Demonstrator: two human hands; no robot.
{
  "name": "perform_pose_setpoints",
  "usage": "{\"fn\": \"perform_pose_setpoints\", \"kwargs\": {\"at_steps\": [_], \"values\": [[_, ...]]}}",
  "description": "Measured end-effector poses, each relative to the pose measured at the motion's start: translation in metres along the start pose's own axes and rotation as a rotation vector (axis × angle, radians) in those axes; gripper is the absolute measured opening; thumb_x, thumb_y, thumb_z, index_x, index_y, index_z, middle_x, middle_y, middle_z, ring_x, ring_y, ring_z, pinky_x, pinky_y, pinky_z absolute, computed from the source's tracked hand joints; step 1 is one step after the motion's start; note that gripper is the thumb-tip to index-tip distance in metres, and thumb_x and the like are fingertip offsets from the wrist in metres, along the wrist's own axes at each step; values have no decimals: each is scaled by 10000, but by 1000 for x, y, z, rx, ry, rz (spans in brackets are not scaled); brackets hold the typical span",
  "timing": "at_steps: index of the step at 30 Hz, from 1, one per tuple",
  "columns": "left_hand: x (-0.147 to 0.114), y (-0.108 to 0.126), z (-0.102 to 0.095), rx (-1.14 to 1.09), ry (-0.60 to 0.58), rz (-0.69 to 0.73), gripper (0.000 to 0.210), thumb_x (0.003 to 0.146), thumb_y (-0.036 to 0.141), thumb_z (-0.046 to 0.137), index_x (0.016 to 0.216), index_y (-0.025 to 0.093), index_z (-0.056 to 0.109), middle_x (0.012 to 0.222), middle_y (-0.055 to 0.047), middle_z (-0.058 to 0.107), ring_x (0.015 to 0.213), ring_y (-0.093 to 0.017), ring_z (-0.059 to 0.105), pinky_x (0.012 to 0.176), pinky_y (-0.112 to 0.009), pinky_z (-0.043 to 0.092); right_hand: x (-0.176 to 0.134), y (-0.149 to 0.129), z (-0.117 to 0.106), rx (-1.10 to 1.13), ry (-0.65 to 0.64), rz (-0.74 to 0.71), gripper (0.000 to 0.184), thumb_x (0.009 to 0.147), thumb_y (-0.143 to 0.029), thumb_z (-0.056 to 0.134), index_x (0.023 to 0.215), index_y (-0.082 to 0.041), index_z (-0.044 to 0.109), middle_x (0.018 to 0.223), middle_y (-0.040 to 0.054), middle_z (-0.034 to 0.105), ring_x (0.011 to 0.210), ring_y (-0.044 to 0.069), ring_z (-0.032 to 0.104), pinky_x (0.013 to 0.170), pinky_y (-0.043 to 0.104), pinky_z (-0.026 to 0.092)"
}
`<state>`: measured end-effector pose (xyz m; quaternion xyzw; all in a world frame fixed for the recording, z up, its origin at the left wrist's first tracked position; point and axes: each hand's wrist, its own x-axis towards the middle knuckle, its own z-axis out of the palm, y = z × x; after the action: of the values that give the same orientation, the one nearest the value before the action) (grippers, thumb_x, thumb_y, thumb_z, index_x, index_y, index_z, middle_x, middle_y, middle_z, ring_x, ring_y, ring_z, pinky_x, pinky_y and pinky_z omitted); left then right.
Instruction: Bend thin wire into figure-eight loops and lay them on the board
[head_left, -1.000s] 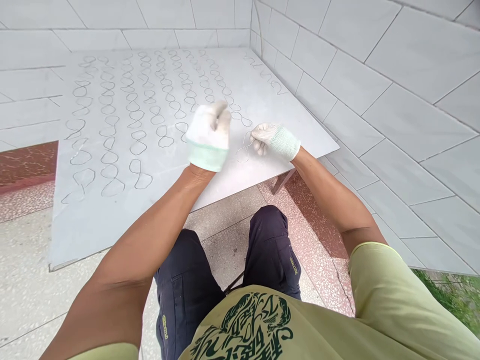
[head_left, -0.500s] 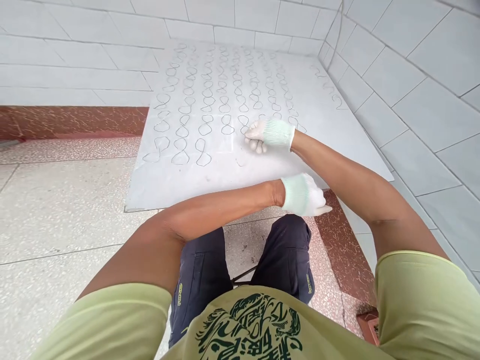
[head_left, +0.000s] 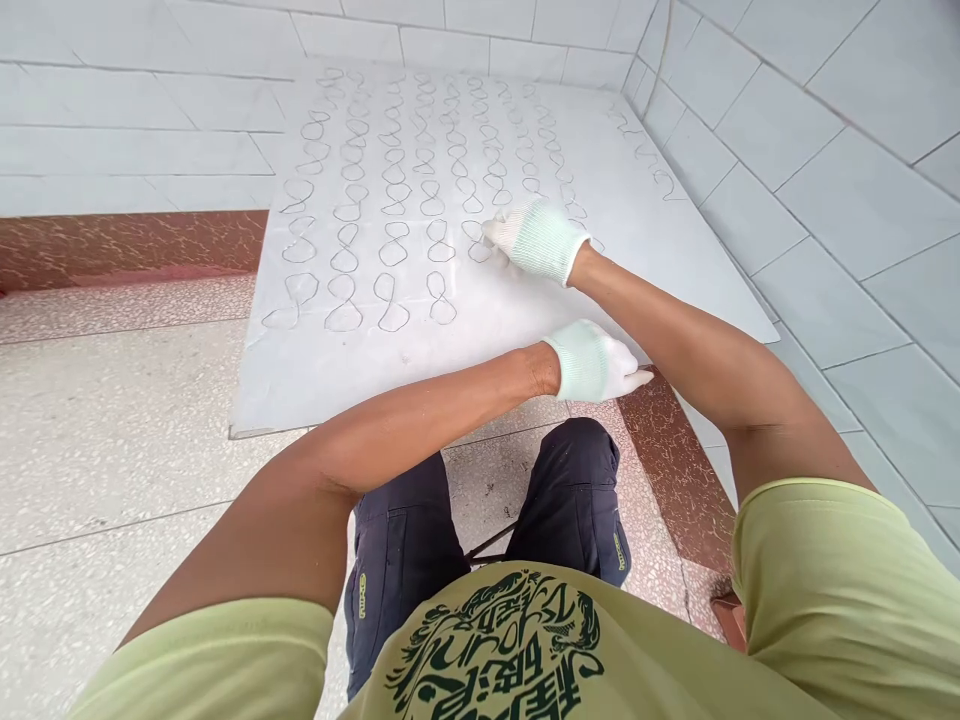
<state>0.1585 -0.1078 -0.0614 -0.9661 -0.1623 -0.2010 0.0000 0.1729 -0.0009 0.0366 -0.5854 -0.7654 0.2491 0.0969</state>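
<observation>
A large white board (head_left: 337, 375) bears rows of thin dark figure-eight loops (head_left: 394, 243). Whether they are wire, thread or drawn lines I cannot tell. My right hand (head_left: 517, 238), in a white glove with a pale green cuff, is over the board beside a loop (head_left: 475, 240) near the row ends. Its fingers are curled together, and anything in them is hidden. Gloved the same way, my left hand (head_left: 611, 366) hovers by the board's near right edge, crossed below my right forearm. Thumb and fingers there are pinched, pointing right; what they hold is too small to see.
Light tiled walls (head_left: 825, 210) meet behind and to the right of the board. A few wavy dark pieces (head_left: 664, 185) lie near its right edge. Below are speckled floor (head_left: 112, 420), a red-brown stone band (head_left: 679, 470) and my knees (head_left: 570, 480).
The view has shifted slightly. My right hand has moved up a little from the board's near part, where a figure-eight loop now shows clearly in the fourth row. My left hand stays pinched.
</observation>
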Motion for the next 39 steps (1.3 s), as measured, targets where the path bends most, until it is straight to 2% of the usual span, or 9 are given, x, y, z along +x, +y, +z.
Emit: {"fn": "perform_pose_setpoints", "kwargs": {"at_steps": [3,6,10,15,20,24,30,35,39], "values": [[-3,-3,0,22,-78,-60,623,1306,454,483,1096,165,994,878,-157,872,812,-309,790,688,-432,379,-20,64,-19,30,215,-8,413,1270,-331,468,967,-234,731,920,87,793,856,266,726,901,415,613],[-4,-9,2,-5,-89,-151,663,1304,493,468,1034,164,976,875,-161,855,873,-323,809,729,-424,424,-32,147,-44,-279,371,149,480,1300,-302,392,1002,-201,754,926,98,723,964,289,728,993,427,586],[-2,-11,-1,-53,-136,-119,653,1289,469,462,969,165,944,878,-169,841,903,-347,816,757,-430,439,-28,240,-85,-416,438,359,428,1213,-107,379,1266,-112,804,1164,171,764,1217,365,779,1108,498,591],[-3,-16,-5,-82,-136,-148,626,1285,462,486,948,181,933,806,-157,782,844,-345,767,758,-438,420,23,296,-113,-422,391,345,420,1166,-112,543,1528,-19,735,1598,276,703,1496,479,714,1212,648,578],[-11,-25,0,-57,-119,-171,515,1262,431,579,955,206,927,770,-124,735,780,-312,709,720,-418,393,69,304,-113,-395,275,302,571,1248,-278,533,1732,18,596,1803,338,579,1620,480,623,1300,644,525],[-13,-22,-3,-36,-93,-153,511,1261,393,586,909,207,905,698,-94,678,718,-287,673,703,-424,379,60,294,-99,-354,226,332,549,1289,-349,436,1679,-30,653,1768,323,632,1595,473,651,1326,624,514],[-4,-17,-7,12,-171,-124,517,1274,343,517,1020,189,940,773,-123,763,798,-328,747,695,-444,357,-38,268,-56,-432,262,246,503,1264,-357,421,1524,-40,713,1635,316,709,1492,463,696,1333,584,534],[3,-13,-8,-41,-249,-248,572,1310,447,499,1153,152,963,1061,-173,888,943,-321,803,731,-416,423,-141,242,-8,-484,271,147,483,1220,-375,512,1474,-32,739,1539,336,744,1371,489,751,1240,611,620],[8,-11,-5,-184,-212,-339,480,1290,438,575,1186,187,970,1061,-140,905,976,-301,811,802,-394,475,-196,229,26,-485,345,-4,479,1212,-355,501,1402,-14,778,1482,363,768,1354,519,757,1216,650,626]]}}
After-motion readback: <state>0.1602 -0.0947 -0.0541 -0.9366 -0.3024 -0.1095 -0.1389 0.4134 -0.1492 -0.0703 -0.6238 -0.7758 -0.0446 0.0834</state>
